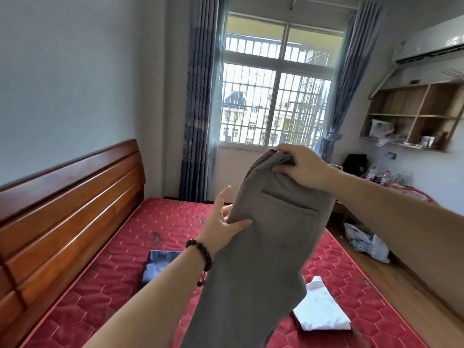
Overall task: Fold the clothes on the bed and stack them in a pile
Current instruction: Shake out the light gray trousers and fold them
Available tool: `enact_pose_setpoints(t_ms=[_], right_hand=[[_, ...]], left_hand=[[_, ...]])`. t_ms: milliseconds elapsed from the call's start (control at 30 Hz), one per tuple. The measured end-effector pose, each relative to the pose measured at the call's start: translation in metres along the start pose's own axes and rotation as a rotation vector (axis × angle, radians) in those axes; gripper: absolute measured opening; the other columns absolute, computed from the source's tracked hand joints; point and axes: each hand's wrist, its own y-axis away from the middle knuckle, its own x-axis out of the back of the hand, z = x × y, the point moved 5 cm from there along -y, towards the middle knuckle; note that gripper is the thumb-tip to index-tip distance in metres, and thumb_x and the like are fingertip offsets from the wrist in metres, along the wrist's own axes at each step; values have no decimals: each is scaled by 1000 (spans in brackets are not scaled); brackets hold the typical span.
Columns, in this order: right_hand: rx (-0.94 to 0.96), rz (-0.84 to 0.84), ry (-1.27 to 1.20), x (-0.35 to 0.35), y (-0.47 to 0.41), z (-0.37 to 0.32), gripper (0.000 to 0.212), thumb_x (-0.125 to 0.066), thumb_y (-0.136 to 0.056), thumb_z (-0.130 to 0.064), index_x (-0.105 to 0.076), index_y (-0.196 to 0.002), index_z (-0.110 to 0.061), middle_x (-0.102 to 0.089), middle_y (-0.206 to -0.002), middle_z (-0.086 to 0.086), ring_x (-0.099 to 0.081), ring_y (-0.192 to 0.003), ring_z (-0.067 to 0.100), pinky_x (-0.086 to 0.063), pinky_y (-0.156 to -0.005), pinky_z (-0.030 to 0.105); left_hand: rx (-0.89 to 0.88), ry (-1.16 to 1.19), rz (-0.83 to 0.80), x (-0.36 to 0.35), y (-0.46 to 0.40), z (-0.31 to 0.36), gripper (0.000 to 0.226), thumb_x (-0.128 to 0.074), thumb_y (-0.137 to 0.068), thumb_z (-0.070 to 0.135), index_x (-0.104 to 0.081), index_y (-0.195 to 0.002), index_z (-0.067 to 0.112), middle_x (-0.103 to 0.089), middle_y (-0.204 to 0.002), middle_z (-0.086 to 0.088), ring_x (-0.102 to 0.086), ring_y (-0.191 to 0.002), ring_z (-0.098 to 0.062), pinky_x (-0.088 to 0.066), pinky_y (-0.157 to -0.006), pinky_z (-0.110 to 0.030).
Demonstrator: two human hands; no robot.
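Note:
A pair of grey trousers [266,247] hangs in the air over the red mattress [105,285], back pocket facing me. My right hand [301,167] grips the waistband at the top. My left hand [223,222], with a bead bracelet on the wrist, pinches the trousers' left edge lower down, fingers partly spread. A folded dark blue garment [158,267] lies flat on the mattress behind my left forearm. A white shirt [321,307] lies on a dark garment at the right of the mattress, partly hidden by the trousers.
A wooden headboard [70,202] runs along the left. The window [276,84] with curtains is straight ahead. To the right are wooden floor, a plastic bag [366,242], a table with bottles [379,177] and wall shelves [414,114].

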Motion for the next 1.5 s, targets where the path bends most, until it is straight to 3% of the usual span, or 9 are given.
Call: enact_pose_setpoints(t_ms=[200, 433, 633, 800, 1033, 1233, 1333, 1400, 1500], right_hand=[[102, 95, 32, 13, 9, 1, 16, -61, -90, -12, -61, -105, -18, -67, -92, -12, -60, -85, 1, -46, -76, 17], [209, 164, 593, 13, 37, 32, 34, -52, -95, -19, -54, -127, -10, -68, -99, 15, -63, -68, 38, -50, -63, 41], [209, 102, 448, 1, 49, 55, 24, -53, -95, -23, -55, -112, -6, -69, -98, 14, -64, -79, 38, -43, -67, 38], [302, 37, 281, -23, 60, 49, 27, -58, -92, -28, -55, -108, -6, -71, -96, 11, -64, -80, 38, -44, -66, 37], [286, 17, 137, -33, 78, 72, 40, -64, -87, -39, -52, -115, -12, -70, -98, 3, -65, -82, 33, -49, -69, 38], [53, 252, 151, -23, 94, 148, 91, -64, -65, -73, -39, -138, -24, -48, -130, 0, -50, -118, 25, -35, -100, 39], [-226, 435, -163, -32, 115, 209, 108, -72, -64, -69, -21, -149, -26, -30, -151, 1, -31, -139, 19, -26, -113, 39], [-438, 346, -727, -70, 126, 237, 109, -79, -66, -54, -18, -151, -26, -34, -152, 7, -41, -135, 21, -39, -107, 39], [-626, 100, -1189, -130, 131, 256, 84, -90, -55, -44, -58, -126, -14, -66, -121, 13, -64, -110, 29, -56, -82, 31]], left_hand=[[147, -79, -25, -10, 11, -30, 32, -87, -66, 26, -74, -91, 9, -76, -90, -1, -73, -84, -19, -59, -80, -42], [54, -158, -63, -34, 15, -30, 31, -87, -66, 29, -73, -89, 14, -76, -90, 4, -72, -84, -15, -59, -75, -33], [0, -405, 51, -46, 26, -50, 33, -86, -67, 34, -71, -83, 10, -74, -81, -1, -69, -78, -23, -57, -70, -40], [-109, -200, 74, -74, 0, -5, 23, -72, -82, 32, -61, -102, 31, -69, -99, 11, -66, -90, -2, -54, -74, -18], [-215, -257, 239, -107, -27, 11, 19, -60, -93, 25, -61, -75, 21, -58, -65, 16, -50, -58, 4, -41, -55, -14], [-167, -250, 205, -123, -49, -15, 16, -55, -95, 16, -62, -85, 6, -59, -75, 4, -49, -67, -4, -44, -64, -24], [-122, -174, 206, -112, -63, -29, 17, -52, -97, 16, -62, -91, 4, -60, -83, 0, -53, -76, -9, -48, -73, -28], [-92, -121, 219, -102, -75, -41, 17, -51, -98, 19, -62, -94, 7, -62, -88, -2, -55, -82, -13, -51, -80, -39], [-62, -73, 258, -87, -99, -62, 15, -50, -99, 19, -63, -95, 12, -63, -94, -6, -56, -87, -16, -51, -85, -42]])
